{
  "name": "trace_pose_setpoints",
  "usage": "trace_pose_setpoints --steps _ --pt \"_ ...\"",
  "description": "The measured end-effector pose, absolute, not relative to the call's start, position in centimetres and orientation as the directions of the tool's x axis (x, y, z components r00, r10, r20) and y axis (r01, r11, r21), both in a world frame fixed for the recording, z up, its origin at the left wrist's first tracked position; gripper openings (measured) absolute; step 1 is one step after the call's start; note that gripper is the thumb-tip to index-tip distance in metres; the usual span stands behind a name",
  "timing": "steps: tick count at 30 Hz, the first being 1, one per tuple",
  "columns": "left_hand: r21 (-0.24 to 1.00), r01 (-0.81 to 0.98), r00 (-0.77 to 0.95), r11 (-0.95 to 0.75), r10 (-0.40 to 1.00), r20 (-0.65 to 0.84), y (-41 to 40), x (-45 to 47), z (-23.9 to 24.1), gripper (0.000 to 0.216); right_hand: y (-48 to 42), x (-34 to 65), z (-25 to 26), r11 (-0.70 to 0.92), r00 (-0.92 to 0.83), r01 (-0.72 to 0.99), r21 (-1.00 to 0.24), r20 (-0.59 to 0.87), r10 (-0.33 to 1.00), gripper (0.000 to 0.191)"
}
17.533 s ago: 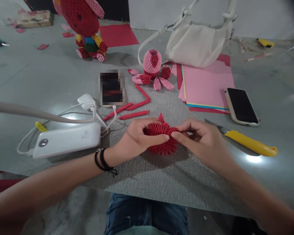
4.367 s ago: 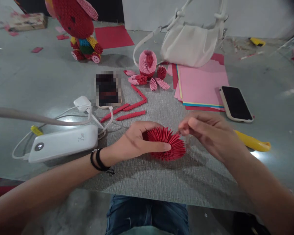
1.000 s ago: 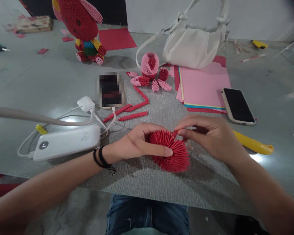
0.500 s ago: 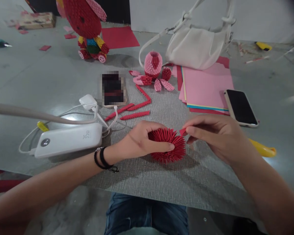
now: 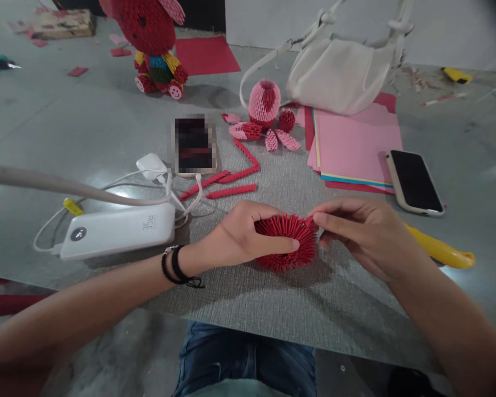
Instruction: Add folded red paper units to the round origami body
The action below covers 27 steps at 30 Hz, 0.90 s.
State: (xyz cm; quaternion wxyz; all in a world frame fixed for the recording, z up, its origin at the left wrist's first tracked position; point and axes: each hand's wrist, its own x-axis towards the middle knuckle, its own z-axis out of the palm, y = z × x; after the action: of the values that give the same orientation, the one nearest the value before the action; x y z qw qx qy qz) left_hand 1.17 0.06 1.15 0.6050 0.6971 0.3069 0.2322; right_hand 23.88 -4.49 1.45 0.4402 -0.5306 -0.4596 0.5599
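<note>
A round red piece of 3D origami (image 5: 287, 259), built from many folded paper units, is held by my left hand (image 5: 248, 234), whose thumb lies across its middle. My right hand (image 5: 351, 229) pinches a small folded red paper piece (image 5: 308, 222) between thumb and forefinger, at the upper right rim of the round piece. The small piece touches the pointed units there; how far it sits on them is hidden. Beyond my hands lie strips of nested red paper units (image 5: 231, 191). Farther back stands a pink and red origami body (image 5: 264, 105) with smaller parts around it.
A power bank (image 5: 118, 231) with cables lies left, below a phone (image 5: 194, 146). Coloured paper sheets (image 5: 355, 143), another phone (image 5: 415, 182) and a yellow-handled tool (image 5: 446, 251) are at right. Behind are a white bag (image 5: 339, 71) and a red origami figure (image 5: 157, 60).
My right hand has brought the small red paper piece left, against the rim of the round origami piece. My left hand keeps its hold. The whole view has shifted slightly.
</note>
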Motion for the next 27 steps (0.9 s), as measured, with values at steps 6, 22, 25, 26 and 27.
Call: trace_pose_setpoints --steps 6,22,25,26,27 --pt "0.988 0.146 0.731 -0.049 0.679 -0.074 0.1 1.3 1.0 0.018 -4.5 24.1 1.6 -0.199 -0.081 0.034 -0.979 -0.202 0.976 0.01" --pt "0.961 0.275 0.735 -0.034 0.652 -0.188 -0.2 1.3 1.8 0.015 -5.4 23.1 2.7 -0.165 -0.107 0.341 -0.926 -0.212 0.971 0.015" --pt "0.965 0.258 0.731 -0.052 0.663 -0.16 -0.1 1.3 1.4 0.017 -5.4 23.1 2.7 -0.14 -0.121 0.392 -0.909 -0.202 0.972 0.014" --pt "0.967 0.248 0.731 -0.053 0.665 -0.151 -0.1 1.3 1.2 0.017 -5.4 23.0 2.7 -0.126 -0.119 0.411 -0.903 -0.19 0.975 0.015" --pt "0.97 0.238 0.733 -0.05 0.665 -0.145 -0.1 1.4 1.1 0.019 -5.5 23.0 2.8 -0.106 -0.114 0.432 -0.896 -0.171 0.979 0.015"
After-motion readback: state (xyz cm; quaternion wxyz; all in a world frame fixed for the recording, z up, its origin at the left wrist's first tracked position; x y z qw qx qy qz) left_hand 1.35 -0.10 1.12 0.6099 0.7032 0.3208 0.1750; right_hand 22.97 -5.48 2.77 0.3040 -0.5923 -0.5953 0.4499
